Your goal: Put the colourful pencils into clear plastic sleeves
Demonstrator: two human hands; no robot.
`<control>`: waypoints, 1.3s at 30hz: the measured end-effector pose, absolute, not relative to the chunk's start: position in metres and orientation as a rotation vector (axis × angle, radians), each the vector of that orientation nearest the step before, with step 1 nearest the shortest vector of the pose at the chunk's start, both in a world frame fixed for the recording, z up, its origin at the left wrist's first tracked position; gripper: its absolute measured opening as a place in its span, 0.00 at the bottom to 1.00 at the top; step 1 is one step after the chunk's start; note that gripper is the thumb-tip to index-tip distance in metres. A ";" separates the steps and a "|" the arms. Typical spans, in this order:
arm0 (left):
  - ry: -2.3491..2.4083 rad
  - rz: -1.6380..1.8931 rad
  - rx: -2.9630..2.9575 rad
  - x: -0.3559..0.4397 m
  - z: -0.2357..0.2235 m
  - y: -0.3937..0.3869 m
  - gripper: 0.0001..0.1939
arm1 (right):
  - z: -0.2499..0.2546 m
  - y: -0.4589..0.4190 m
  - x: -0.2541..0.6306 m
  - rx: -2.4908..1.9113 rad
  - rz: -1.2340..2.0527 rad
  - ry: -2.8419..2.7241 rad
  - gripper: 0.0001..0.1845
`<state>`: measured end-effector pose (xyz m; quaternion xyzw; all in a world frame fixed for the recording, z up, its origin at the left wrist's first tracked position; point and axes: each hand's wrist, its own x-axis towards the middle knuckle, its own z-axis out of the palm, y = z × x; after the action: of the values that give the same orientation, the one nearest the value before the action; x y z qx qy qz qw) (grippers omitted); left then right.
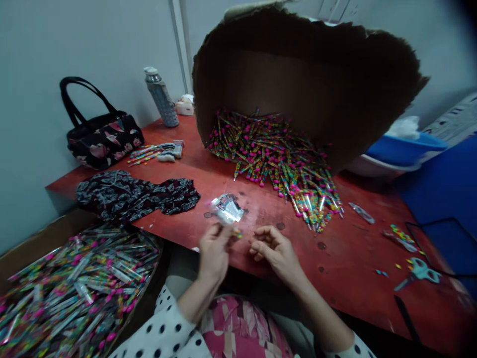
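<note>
Yellow-green candy [237, 233] sits pinched in the left hand [214, 251], fingers nearly closed, in front of the big box [294, 84]. The right hand [275, 252], also before the box, is half curled; I cannot tell if it holds anything. Shiny packets [230, 209] lie nearer the box; candy tubes [274, 159] spill from it.

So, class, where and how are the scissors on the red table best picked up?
Probably by the handle loops, from above and the right: the scissors lie flat on the table with loops to the right and blades pointing lower left, away from that grip.
</note>
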<state>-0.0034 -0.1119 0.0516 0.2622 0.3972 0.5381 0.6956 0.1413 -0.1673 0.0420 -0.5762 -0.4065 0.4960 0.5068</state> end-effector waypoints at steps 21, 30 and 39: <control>1.372 0.750 2.496 0.001 0.018 -0.037 0.16 | 0.047 -0.121 0.231 -2.734 0.284 -1.672 0.29; 1.469 0.707 2.484 -0.011 0.020 -0.034 0.14 | 0.058 -0.110 0.234 -2.698 0.154 -1.664 0.25; 1.491 0.659 2.508 0.012 0.018 -0.031 0.16 | 0.050 -0.091 0.201 -2.729 0.162 -1.745 0.22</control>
<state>0.0121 -0.0307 0.0177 0.8361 0.4971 0.2196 0.0748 0.2014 -0.0912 0.0501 -0.8404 -0.5373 0.0498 -0.0507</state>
